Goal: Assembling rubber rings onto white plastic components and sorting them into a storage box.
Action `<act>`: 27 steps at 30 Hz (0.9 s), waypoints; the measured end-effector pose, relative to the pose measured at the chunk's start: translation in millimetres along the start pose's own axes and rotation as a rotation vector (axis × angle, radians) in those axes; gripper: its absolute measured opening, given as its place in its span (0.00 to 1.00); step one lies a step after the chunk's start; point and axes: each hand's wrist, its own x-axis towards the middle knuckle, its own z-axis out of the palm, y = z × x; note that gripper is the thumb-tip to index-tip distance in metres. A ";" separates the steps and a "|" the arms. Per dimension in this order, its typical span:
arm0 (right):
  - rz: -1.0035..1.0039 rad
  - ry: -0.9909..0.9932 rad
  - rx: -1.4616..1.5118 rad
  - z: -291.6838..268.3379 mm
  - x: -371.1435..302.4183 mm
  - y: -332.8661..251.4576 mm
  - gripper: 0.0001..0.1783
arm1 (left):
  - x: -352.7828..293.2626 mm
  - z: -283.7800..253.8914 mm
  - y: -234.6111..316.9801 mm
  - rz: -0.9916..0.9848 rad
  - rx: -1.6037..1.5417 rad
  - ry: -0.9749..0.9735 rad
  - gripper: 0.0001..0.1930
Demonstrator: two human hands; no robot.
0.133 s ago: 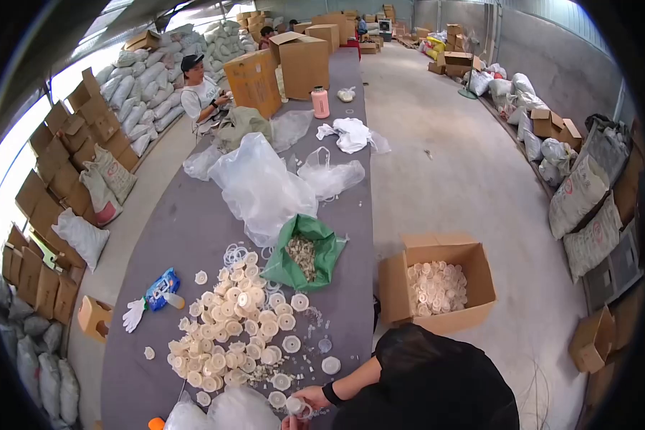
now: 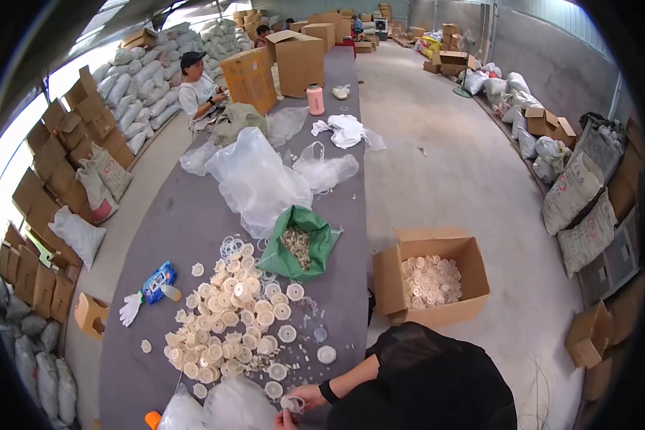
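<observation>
Right hand [image 2: 309, 393]: fingers curled around a whitish round plastic part [image 2: 289, 403], bottom centre of the frame.
Left hand [image 2: 285, 421]: fingertips at the part's lower side; mostly cut off by the lower edge, so I cannot tell whether it grips.
Cream flanged discs [image 2: 222, 315]: heaped in the lower left of the frame.
Translucent plastic bag [image 2: 240, 407]: lower edge, just left of the hands.
Handling: a light two-sided pinch probably steadies the part best, kept clear of the bag.

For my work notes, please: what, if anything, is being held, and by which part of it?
A pale plastic piece, held at its edge by the right hand; whether the left hand also holds it cannot be told.
</observation>
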 end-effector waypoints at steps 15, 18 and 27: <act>-0.073 0.136 -0.134 51.9 -41.1 10.3 0.17 | -25.9 -10.7 27.3 0.027 0.156 0.039 0.15; -0.174 0.177 -0.230 49.4 -43.7 8.3 0.17 | -25.3 -2.2 22.2 -0.037 -0.182 0.037 0.14; -0.347 0.330 -0.586 44.8 -61.3 -14.4 0.19 | 3.6 22.8 -25.9 0.142 -0.220 0.202 0.08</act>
